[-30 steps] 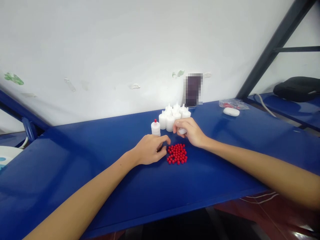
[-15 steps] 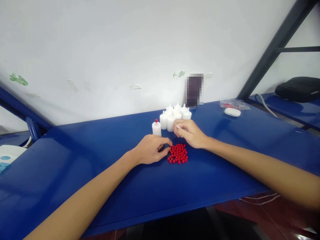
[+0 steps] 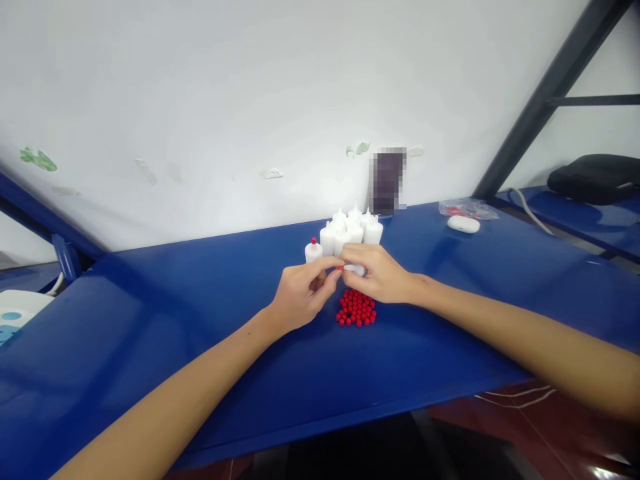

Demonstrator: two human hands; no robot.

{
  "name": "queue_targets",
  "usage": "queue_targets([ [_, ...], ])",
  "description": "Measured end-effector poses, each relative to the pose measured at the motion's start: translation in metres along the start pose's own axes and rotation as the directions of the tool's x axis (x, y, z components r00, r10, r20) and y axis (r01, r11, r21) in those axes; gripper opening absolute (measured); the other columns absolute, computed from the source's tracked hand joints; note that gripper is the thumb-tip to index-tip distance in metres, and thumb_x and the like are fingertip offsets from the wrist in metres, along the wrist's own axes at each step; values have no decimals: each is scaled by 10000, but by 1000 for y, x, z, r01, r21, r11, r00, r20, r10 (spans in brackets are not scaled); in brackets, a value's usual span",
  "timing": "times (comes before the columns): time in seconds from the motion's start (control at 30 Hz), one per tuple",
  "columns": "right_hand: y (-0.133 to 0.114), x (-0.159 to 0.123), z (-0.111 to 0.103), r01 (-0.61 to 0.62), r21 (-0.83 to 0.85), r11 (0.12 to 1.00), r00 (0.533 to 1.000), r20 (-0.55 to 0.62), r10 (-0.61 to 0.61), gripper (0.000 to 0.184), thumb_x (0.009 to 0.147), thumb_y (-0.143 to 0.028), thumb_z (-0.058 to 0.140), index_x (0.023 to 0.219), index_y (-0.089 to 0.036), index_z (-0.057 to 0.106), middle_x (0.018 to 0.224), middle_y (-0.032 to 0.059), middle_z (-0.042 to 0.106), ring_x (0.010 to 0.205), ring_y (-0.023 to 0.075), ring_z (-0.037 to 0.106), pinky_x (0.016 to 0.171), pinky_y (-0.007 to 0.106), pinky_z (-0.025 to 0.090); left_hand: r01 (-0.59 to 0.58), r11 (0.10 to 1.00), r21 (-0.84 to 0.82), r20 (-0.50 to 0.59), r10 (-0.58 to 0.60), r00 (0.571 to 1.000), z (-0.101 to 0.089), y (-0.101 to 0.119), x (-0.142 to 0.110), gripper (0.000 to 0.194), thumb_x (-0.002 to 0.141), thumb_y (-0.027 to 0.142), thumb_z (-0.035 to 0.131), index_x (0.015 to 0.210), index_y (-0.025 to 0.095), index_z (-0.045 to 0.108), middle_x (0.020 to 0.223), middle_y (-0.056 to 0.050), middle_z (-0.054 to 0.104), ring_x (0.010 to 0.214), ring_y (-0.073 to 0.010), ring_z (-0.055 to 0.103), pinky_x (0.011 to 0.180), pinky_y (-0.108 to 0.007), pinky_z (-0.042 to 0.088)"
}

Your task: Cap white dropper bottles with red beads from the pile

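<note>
My right hand (image 3: 380, 275) is closed round a small white bottle (image 3: 357, 269) lying sideways, its nozzle pointing left. My left hand (image 3: 301, 295) pinches a small red cap (image 3: 340, 267) right at that nozzle. Both hands hover just above a pile of red caps (image 3: 356, 309) on the blue table (image 3: 200, 347). Behind the hands stands a cluster of several uncapped white bottles (image 3: 351, 232). One white bottle with a red cap (image 3: 313, 250) stands apart to their left.
A blurred dark object (image 3: 387, 180) leans against the white wall. A white case (image 3: 463, 224) and a clear plastic bag (image 3: 467, 209) lie at the back right. A black bag (image 3: 595, 175) rests on the neighbouring table. A white device (image 3: 17, 313) shows at the far left.
My left hand rose from the edge of the cap pile with a red cap. My right hand brought the white bottle towards it, so the two now meet above the pile.
</note>
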State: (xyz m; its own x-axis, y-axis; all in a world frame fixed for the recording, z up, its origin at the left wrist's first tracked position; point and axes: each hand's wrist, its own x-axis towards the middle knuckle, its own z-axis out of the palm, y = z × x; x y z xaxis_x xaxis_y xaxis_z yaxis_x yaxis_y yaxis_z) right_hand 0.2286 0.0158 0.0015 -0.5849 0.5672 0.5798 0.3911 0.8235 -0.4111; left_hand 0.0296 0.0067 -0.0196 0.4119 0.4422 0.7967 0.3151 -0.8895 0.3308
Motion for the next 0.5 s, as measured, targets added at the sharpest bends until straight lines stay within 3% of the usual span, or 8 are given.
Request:
queue_targets([
  [0.1,-2,-2,1,32,-55,998,999,29,-31,182,842,-181,501,672,-200,438,648,-22,452,587,120,422,572,259,314,-12,1000,-25,23,12,1000,0,2,-1,142,956,204,556,1074,186,632,577,84,485,468,-45,403,505,-159,375],
  [0.3,-5,-3,-4,50,-25,998,998,44,-49,246,894,-291,519,682,-197,437,642,-20,455,583,117,400,567,269,292,-4,999,-50,-20,3,1000,0,6,-2,143,952,179,563,1079,177,628,594,75,527,474,-43,408,501,-151,382],
  [0.5,0,-4,-8,101,91,991,991,81,-109,338,983,-393,395,713,-197,449,676,-9,447,627,131,404,604,282,316,-141,990,-11,50,141,989,0,4,-3,153,956,151,569,1092,173,636,775,23,709,566,-40,573,589,-144,460],
])
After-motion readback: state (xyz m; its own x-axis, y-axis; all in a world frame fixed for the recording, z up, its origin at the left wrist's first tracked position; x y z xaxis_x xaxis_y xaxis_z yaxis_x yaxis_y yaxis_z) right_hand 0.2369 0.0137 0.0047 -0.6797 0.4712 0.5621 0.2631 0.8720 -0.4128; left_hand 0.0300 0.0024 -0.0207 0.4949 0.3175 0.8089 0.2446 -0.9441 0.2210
